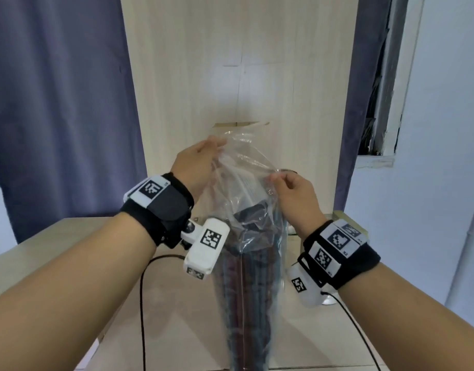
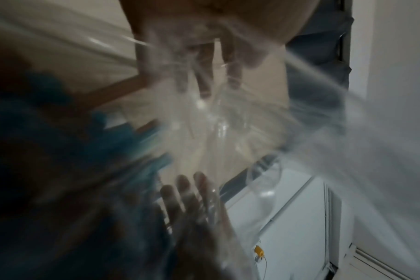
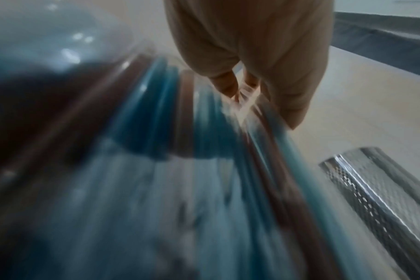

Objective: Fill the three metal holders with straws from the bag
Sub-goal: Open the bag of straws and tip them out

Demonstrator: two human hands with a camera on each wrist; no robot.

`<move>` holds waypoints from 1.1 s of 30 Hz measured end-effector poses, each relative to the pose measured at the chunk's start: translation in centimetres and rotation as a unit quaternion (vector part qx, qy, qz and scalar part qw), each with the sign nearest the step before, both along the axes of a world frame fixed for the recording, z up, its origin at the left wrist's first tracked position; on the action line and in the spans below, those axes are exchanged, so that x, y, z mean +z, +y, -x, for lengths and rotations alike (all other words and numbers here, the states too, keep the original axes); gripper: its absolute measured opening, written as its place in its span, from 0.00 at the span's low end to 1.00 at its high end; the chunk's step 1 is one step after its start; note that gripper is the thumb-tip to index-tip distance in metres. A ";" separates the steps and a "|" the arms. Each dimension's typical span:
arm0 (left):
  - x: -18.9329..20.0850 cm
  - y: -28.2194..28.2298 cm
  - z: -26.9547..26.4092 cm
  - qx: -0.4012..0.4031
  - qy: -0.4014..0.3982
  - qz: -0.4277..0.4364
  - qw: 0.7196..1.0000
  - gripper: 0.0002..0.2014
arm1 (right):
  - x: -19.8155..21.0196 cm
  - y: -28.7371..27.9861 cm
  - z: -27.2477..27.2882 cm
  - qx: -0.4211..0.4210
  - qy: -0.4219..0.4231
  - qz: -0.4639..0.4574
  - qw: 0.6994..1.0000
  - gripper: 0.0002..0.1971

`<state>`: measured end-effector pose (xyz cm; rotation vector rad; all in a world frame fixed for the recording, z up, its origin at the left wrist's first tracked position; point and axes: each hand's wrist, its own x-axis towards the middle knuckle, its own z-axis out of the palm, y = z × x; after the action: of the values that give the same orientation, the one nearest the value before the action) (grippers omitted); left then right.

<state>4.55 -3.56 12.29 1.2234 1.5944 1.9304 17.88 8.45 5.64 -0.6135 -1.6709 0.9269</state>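
Right, the bag (image 1: 246, 210) of straws (image 1: 244, 290) stands upright at the middle of the table (image 1: 29, 253), a clear plastic sack packed with dark red and blue ones, and both hands are up at its mouth. The left hand (image 1: 195, 164) pinches the far-left edge of the plastic, fingers gathered on the film; the right hand (image 1: 292, 194) pinches the near-right edge between thumb and fingertips. Between them the mouth is drawn apart, so this looks like the opening step, with no straw out yet. Just beside the bag on the right, a metal holder (image 3: 381, 189) with a perforated wall shows in the right wrist view; from the head view it is mostly hidden behind the right wrist, and the other two holders I cannot make out. Next, I'd say, one hand has to keep the mouth open while the other reaches in for a bunch, lifting it straight up so the thin plastic doesn't drag the bag over.
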 end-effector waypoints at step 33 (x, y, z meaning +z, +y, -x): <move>0.9 -0.6 -2.0 -0.148 0.106 -0.053 0.982 0.23 | 6.4 -3.4 1.8 0.208 -0.016 0.022 0.978 0.43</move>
<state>6.55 -4.17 13.23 1.6545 1.3245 1.7606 16.05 5.02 12.08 -0.3089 -1.8489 1.2586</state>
